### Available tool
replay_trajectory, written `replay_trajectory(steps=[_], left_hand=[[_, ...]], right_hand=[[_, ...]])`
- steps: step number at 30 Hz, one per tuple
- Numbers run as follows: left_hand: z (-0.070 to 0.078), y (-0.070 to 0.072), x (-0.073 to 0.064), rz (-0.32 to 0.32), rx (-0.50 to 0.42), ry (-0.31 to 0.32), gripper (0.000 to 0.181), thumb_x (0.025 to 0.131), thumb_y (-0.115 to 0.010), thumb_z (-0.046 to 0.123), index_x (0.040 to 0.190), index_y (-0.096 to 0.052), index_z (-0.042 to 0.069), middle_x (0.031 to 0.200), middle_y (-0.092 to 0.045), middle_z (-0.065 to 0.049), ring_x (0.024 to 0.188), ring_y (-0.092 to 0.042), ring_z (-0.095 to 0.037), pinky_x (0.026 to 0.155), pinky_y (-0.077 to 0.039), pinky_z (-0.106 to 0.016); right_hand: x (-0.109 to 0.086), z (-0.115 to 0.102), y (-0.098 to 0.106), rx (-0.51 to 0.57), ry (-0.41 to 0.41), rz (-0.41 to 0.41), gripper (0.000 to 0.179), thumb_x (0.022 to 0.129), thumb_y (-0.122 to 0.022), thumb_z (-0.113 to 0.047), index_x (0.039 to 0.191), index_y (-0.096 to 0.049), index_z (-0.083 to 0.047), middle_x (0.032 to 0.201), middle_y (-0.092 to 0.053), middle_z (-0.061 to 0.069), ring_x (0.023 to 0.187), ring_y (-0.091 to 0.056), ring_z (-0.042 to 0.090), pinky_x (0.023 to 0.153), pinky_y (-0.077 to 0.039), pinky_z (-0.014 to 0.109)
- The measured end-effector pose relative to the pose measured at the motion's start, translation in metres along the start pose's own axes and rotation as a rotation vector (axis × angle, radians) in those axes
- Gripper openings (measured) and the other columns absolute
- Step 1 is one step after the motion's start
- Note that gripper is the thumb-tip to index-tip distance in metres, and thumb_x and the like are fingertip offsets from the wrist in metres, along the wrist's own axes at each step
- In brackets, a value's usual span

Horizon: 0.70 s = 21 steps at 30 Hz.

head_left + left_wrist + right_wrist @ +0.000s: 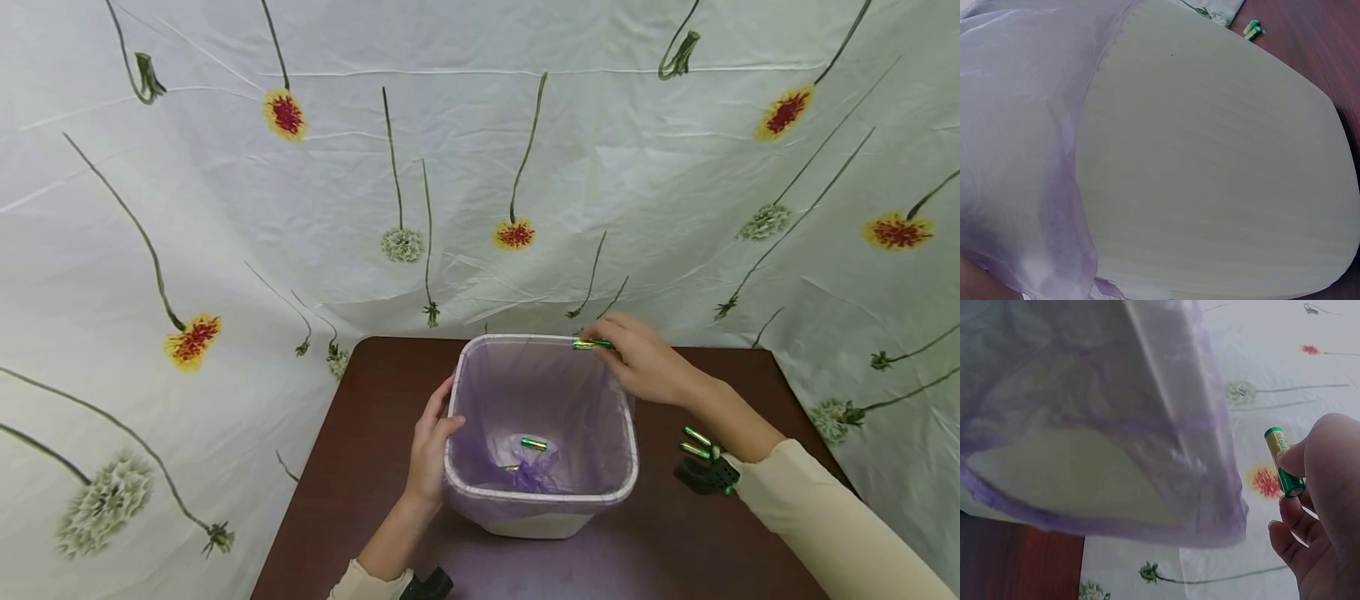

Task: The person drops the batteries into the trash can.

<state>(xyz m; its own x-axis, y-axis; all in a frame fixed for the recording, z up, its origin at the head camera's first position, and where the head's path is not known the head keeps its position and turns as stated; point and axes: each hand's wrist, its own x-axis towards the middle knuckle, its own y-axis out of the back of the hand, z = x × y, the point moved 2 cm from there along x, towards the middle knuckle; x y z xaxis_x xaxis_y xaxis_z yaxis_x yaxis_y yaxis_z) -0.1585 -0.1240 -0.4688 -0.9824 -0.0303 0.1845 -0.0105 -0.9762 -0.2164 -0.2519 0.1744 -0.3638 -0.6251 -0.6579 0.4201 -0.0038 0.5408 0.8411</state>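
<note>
Right hand (637,354), right of centre in the head view: narrow pinch, thumb and fingertips on one green-and-gold cylindrical battery (585,344). Battery lies nearly level there, overlapping the bin's far rim near its right corner; cannot tell whether it is over the mouth. In the right wrist view it is tilted, at right of frame, apart from the liner.

Left hand (433,446), lower centre-left: grips the left side of the waste bin (540,527), thumb at the rim, fingers along the outside. The left wrist view gives only a sliver of it, lower left corner.

Bin pale, upright, lined with a translucent purple bag (547,392) folded over the rim. Inside, near frame centre, one battery on the bottom (534,444); just below and left, another (512,467), partly hidden by bunched purple film.

Right of the bin, two loose batteries (697,436) side by side on the dark red-brown table (360,400), near the right forearm and a black wrist device (707,475). Cream sleeves on both arms. White cloth (480,167) with printed flowers fills the upper frame and both sides.
</note>
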Motion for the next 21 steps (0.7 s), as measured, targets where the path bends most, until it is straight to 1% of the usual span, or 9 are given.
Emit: replay_trajectory(steps=[3, 8, 14, 21], left_hand=[[0.000, 0.000, -0.001, -0.002, -0.010, -0.002, 0.061, 0.097, -0.042, 0.003, 0.158, -0.037, 0.001, 0.159, -0.040, -0.018, 0.136, -0.043, -0.037, 0.103, -0.043, -0.032], [0.000, 0.000, -0.001, 0.001, -0.011, 0.005, 0.061, 0.096, -0.043, 0.004, 0.158, -0.038, 0.001, 0.159, -0.040, -0.018, 0.135, -0.042, -0.040, 0.103, -0.043, -0.034], [0.000, 0.001, -0.001, -0.003, -0.007, 0.006, 0.061, 0.097, -0.043, 0.005, 0.158, -0.037, 0.002, 0.159, -0.040, -0.017, 0.136, -0.042, -0.040, 0.104, -0.043, -0.036], [-0.001, 0.001, 0.000, -0.012, -0.021, 0.006, 0.061, 0.097, -0.043, 0.004, 0.158, -0.037, 0.002, 0.159, -0.040, -0.017, 0.138, -0.040, -0.039, 0.106, -0.042, -0.036]], right_hand=[[0.006, -0.003, -0.005, 0.007, -0.002, -0.025, 0.021, 0.096, -0.065, 0.006, 0.115, -0.069, -0.001, 0.107, -0.064, 0.008, 0.087, -0.056, 0.019, 0.073, -0.047, 0.040], [0.015, -0.007, -0.011, 0.015, 0.017, -0.036, 0.019, 0.096, -0.065, 0.004, 0.113, -0.069, -0.001, 0.109, -0.065, 0.010, 0.092, -0.060, 0.022, 0.077, -0.050, 0.042], [0.024, -0.011, -0.017, 0.018, 0.028, -0.056, 0.017, 0.097, -0.066, 0.002, 0.113, -0.069, -0.003, 0.107, -0.064, 0.007, 0.091, -0.058, 0.020, 0.076, -0.049, 0.040], [0.034, -0.017, -0.023, 0.025, 0.071, -0.078, 0.017, 0.097, -0.066, 0.001, 0.112, -0.071, -0.005, 0.105, -0.065, 0.005, 0.089, -0.056, 0.017, 0.074, -0.048, 0.037]])
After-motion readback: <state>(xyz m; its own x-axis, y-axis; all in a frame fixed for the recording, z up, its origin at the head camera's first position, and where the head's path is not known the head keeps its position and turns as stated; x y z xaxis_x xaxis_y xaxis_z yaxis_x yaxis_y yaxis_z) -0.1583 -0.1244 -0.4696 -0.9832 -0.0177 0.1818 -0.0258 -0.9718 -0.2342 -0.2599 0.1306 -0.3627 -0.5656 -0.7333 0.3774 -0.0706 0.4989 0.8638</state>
